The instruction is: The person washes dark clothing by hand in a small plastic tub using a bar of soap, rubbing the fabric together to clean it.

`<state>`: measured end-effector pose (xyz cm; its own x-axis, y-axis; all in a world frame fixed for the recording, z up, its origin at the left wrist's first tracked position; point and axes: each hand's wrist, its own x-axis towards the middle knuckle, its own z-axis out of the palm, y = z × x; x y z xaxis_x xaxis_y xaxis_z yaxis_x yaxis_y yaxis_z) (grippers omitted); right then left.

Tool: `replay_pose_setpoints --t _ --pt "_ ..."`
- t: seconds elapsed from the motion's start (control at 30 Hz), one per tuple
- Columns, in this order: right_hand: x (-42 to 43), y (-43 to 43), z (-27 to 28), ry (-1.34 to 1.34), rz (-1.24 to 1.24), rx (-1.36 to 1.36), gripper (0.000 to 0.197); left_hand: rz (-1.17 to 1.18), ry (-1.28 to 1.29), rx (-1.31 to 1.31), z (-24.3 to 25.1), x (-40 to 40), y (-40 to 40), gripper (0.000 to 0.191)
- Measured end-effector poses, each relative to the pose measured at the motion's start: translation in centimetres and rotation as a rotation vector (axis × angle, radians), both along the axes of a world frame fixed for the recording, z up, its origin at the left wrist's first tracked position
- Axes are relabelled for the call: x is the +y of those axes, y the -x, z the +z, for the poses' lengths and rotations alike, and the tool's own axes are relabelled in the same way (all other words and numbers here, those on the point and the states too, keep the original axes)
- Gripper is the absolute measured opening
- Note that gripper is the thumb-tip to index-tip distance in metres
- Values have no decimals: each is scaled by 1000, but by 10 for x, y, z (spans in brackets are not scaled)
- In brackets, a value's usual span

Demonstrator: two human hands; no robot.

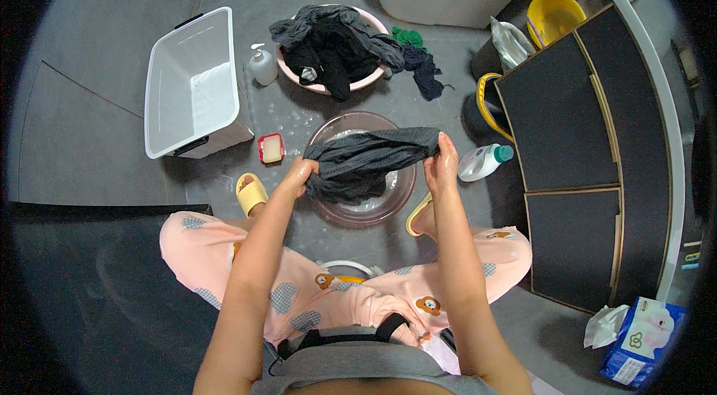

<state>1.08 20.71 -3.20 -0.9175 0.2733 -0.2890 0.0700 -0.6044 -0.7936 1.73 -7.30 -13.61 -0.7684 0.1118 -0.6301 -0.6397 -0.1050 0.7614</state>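
A wet dark grey garment (pixel 372 162) is stretched between my two hands over a round translucent basin (pixel 406 193). My left hand (pixel 302 174) grips its left end, and my right hand (pixel 441 162) holds the other end, a little higher in the view. Sudsy water (pixel 374 203) shows in the basin below the cloth. The garment hides most of the basin's middle. Left of the basin, a pale bar of soap (pixel 272 148) lies in a red soap dish (pixel 261 155).
Dark clothes (pixel 336 42) overflow a pink basin (pixel 372 20) beyond, beside a pump bottle (pixel 262 65). A white storage box (pixel 242 115) stands at left. On the right are a detergent bottle (pixel 480 164), a black bucket (pixel 480 118) and a dark cabinet (pixel 560 126).
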Motion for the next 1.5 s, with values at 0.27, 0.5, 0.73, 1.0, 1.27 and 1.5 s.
replay_pose_setpoints --t 0.27,0.5,0.73,1.0,1.27,1.5 --pt "0 -16 -68 129 -11 -186 27 -68 -822 -321 48 40 -9 30" --pt "-17 -32 -57 -106 519 -606 48 -107 -494 -66 48 41 -12 42" --pt "-29 -20 -5 -250 676 -112 58 -581 936 451 20 23 -18 80" --pt "-15 -6 33 -457 556 -210 42 -546 353 586 38 45 1 25" --pt "-48 -28 -45 -1078 341 42 17 47 -137 219 37 70 0 28" --pt "-85 -51 -99 -1245 703 -120 20 99 -190 309 56 85 -15 29"
